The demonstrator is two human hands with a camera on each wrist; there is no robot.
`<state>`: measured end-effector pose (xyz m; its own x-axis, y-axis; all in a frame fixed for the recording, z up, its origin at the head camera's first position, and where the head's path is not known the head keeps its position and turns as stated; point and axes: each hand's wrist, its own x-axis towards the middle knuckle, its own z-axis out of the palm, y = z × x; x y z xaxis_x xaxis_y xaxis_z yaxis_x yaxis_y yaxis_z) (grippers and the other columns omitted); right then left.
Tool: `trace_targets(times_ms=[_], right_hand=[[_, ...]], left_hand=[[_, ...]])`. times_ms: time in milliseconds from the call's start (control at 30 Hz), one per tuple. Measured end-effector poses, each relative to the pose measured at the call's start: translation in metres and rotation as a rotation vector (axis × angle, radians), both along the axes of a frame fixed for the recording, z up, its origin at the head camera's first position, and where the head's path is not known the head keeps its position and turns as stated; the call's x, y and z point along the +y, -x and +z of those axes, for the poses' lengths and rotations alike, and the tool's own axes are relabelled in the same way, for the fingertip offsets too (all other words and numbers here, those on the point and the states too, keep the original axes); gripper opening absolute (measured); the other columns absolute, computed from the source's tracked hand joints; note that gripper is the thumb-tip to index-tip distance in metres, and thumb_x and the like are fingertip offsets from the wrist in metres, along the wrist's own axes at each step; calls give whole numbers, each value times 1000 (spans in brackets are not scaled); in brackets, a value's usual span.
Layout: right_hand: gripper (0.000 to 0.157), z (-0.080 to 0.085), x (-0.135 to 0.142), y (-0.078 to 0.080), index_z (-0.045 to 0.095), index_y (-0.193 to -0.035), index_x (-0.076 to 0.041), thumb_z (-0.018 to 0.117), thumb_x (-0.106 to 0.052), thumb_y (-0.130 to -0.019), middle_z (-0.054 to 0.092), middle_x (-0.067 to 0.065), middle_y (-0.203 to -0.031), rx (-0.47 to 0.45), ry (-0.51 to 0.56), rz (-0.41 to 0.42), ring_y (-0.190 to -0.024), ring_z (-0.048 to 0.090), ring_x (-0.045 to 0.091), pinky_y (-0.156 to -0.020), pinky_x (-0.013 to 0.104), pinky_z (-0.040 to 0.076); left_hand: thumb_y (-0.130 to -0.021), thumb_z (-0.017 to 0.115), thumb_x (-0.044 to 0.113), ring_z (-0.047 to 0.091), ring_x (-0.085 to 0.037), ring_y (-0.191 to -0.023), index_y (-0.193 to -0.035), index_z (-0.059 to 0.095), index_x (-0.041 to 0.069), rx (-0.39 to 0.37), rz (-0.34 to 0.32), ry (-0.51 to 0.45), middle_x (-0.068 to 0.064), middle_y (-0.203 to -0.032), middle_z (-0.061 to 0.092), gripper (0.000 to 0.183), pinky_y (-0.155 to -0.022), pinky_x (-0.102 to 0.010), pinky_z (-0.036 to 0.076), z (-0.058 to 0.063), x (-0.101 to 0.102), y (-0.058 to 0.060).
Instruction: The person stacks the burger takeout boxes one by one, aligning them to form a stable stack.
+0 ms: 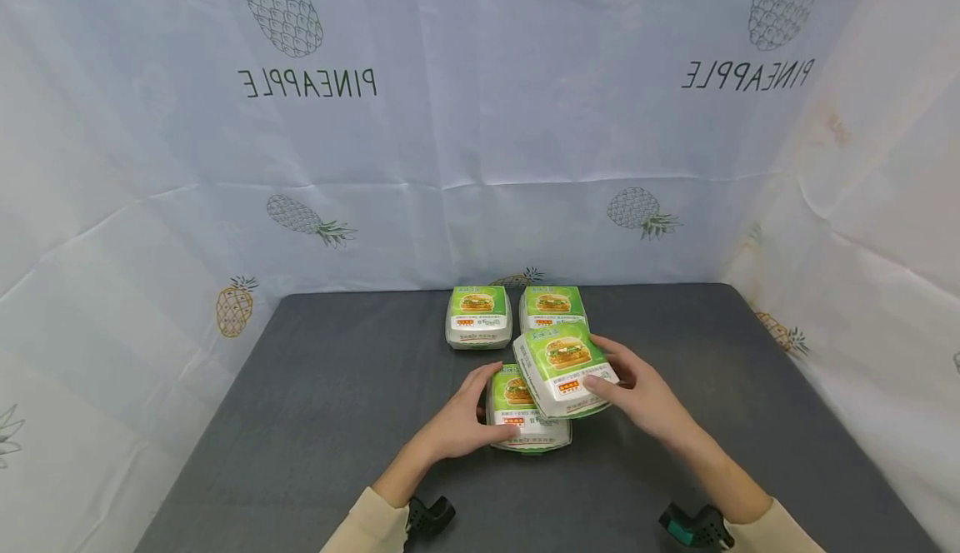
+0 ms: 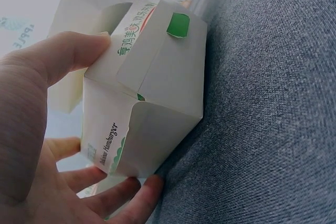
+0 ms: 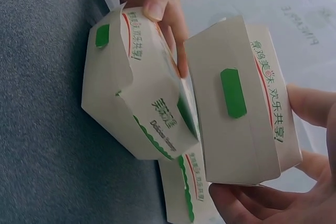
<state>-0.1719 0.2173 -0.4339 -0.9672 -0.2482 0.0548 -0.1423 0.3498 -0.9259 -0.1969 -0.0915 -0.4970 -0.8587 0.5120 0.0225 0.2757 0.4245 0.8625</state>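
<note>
Offset between two burger boxes is what we judge the coming move turns on. On the left we have the front box (image 1: 536, 434), its base on the tabletop (image 1: 337, 386), nearer our left hand (image 1: 459, 424) than our right hand (image 1: 647, 393). Up and to its right is the held box (image 1: 566, 368), off the tabletop, raised higher than the front box's lid and covering its back right corner in the head view. Whether the two touch we cannot tell. The held box is turned counterclockwise, so its near edge slants away from us toward the right; both boxes look nearly square, and we make out no clear long axis.

Our left hand curls about the left side of the front box, thumb (image 1: 501, 433) against its near face, fingers (image 2: 128, 198) along the side, spread just enough to span that corner. Farther back, the back left box (image 1: 478, 320) sits on the tabletop, and the back right box (image 1: 553, 301) is partly hidden behind the held box. Our right hand grips the held box from its right side, thumb (image 1: 600, 387) in front, partly closed to the box's depth.
</note>
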Motion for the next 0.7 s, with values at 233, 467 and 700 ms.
trace_targets(times_ms=[233,467,700], right_hand=[[75,-3,-7,1,34,-159,-11,72,-31,-98,55,21,-138,-17,-31,-13,-108,64,27,-79,33,56],[76,0,-13,0,34,-159,-13,72,-34,-97,54,20,-138,-38,-67,-33,-110,62,28,-82,35,55],[78,-1,-15,-4,34,-159,-13,75,-32,-95,49,20,-144,-7,-81,-16,-123,56,36,-88,37,53]], left_hand=[[-88,78,46,47,-23,-134,-163,22,14,-11,-2,6,-8,-164,21,98,-94,-36,53,0,1,0],[-88,77,47,46,-22,-135,-163,20,17,-20,-7,9,-5,-166,18,99,-95,-34,52,1,0,0],[-86,80,49,40,-30,-143,-165,12,22,-40,13,-11,-10,-167,16,108,-102,-45,49,12,-6,-3]])
